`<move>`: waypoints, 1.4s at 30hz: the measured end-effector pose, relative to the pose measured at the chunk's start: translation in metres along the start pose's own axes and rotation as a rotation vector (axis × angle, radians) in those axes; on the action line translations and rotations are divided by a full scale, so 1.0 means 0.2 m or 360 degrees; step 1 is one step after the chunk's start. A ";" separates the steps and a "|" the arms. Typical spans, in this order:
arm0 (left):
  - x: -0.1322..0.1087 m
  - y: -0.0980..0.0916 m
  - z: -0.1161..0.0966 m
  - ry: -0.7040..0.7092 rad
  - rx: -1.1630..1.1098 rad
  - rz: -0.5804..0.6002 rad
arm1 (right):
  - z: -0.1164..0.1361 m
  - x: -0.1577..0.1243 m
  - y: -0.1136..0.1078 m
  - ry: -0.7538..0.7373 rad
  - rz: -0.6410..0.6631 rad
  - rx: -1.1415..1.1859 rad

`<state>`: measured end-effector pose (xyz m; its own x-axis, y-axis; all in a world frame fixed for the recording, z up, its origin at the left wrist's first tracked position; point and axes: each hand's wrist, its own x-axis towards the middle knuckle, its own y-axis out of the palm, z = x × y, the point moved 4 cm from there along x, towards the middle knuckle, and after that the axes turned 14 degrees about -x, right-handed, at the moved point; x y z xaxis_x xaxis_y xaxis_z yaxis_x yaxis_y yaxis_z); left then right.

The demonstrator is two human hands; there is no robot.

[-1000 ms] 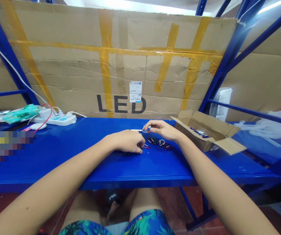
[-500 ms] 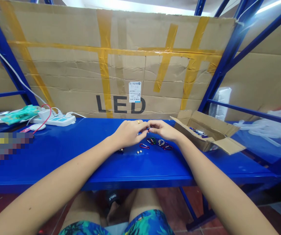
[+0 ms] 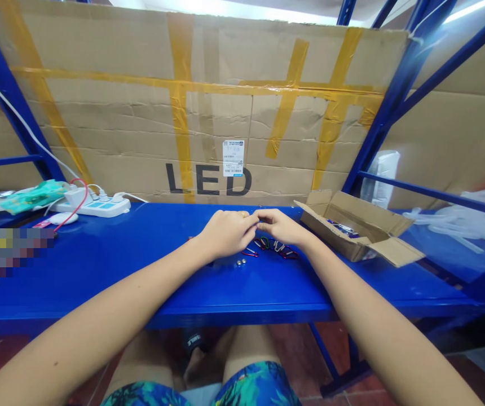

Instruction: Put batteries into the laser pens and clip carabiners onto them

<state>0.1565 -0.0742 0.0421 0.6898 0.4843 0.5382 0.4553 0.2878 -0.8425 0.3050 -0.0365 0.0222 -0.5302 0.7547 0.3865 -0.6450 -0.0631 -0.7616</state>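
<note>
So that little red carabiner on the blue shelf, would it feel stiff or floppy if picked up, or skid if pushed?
The red carabiner looks like a thin rigid loop, so probably stiff and light. Lying flat, it seems unlikely to roll. The glossy blue shelf suggests it might slide easily.

Small carabiners [image 3: 273, 247] in red, green and silver, lying in a loose, overlapping row on the blue worktop [image 3: 98, 293], just below the right hand [image 3: 281, 225]. Two round silver studs [image 3: 240, 263] close by on the left, just beneath the left hand [image 3: 228, 232]. Both hands meeting at the fingertips [image 3: 256, 217], anything between them hidden.
</note>
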 end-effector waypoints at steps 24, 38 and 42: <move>-0.05 0.02 0.00 0.0092 -0.0499 0.0718 | 0.01 0.00 0.00 0.0036 0.0042 0.0070; -0.01 0.01 0.06 0.0181 -0.0469 -0.0102 | 0.02 -0.01 0.07 0.0059 0.0189 0.0318; -0.01 0.00 0.06 0.0179 -0.0391 -0.0092 | 0.02 -0.01 0.06 0.0114 0.0164 0.0344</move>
<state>0.1483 -0.0663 0.0414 0.7106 0.3744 0.5957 0.6091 0.0964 -0.7872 0.2965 -0.0416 0.0148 -0.5638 0.7809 0.2690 -0.6965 -0.2744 -0.6630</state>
